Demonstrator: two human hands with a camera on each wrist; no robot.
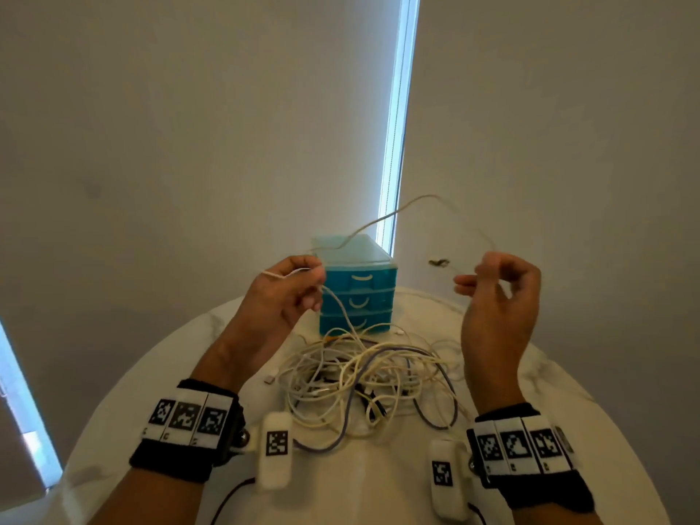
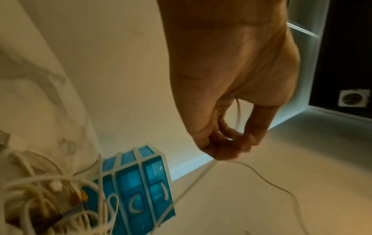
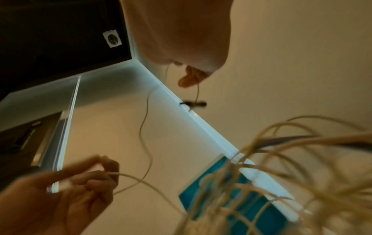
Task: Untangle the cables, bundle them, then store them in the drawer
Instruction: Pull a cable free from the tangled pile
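Note:
A thin white cable (image 1: 413,200) arcs in the air between my two raised hands. My left hand (image 1: 312,276) pinches one part of it between thumb and fingers, in front of the blue drawer unit (image 1: 360,293); from there the cable drops into the tangle of white and purple cables (image 1: 371,377) on the table. My right hand (image 1: 483,276) pinches the cable's other part with curled fingers. In the left wrist view the left hand (image 2: 229,143) holds the cable (image 2: 261,176). The right wrist view shows the right hand (image 3: 191,77) and the cable (image 3: 144,127). All three drawers are closed.
The round white marble table (image 1: 549,373) carries the tangle in its middle and the drawer unit at its far edge. A loose white plug (image 1: 269,380) lies left of the tangle. A pale wall with a dark handle (image 1: 439,263) stands behind.

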